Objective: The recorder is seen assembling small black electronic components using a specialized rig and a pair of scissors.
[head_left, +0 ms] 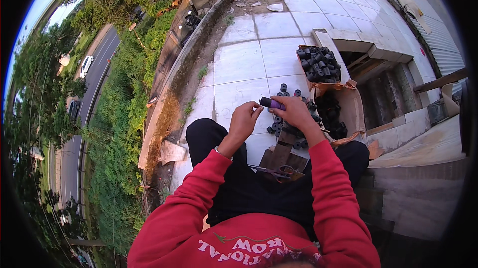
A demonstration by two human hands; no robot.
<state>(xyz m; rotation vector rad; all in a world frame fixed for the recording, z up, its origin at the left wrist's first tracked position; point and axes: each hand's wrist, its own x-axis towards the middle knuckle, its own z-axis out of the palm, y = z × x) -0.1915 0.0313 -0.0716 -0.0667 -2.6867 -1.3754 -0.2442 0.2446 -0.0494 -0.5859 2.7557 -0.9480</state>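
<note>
My right hand [295,112] is closed around a small cylinder [266,102], black at its left end and purple along its middle. Just left of it is my left hand [243,120], thumb and fingertips pinched together by the black end; whatever they hold, if anything, is too small to make out. Beneath and beyond my right hand, several loose short black cylinders [283,87] lie on the pale tiles. Between my legs are a wooden block [282,149] and a pair of scissors [285,170], partly overlapping.
To the right stand a cardboard box heaped with black cylinders [318,64] and an open cardboard box [352,103] holding more dark pieces. Behind them is a tiled-edge opening [373,68] in the floor. A low wall [169,83] runs along the left, with bushes and a road beyond.
</note>
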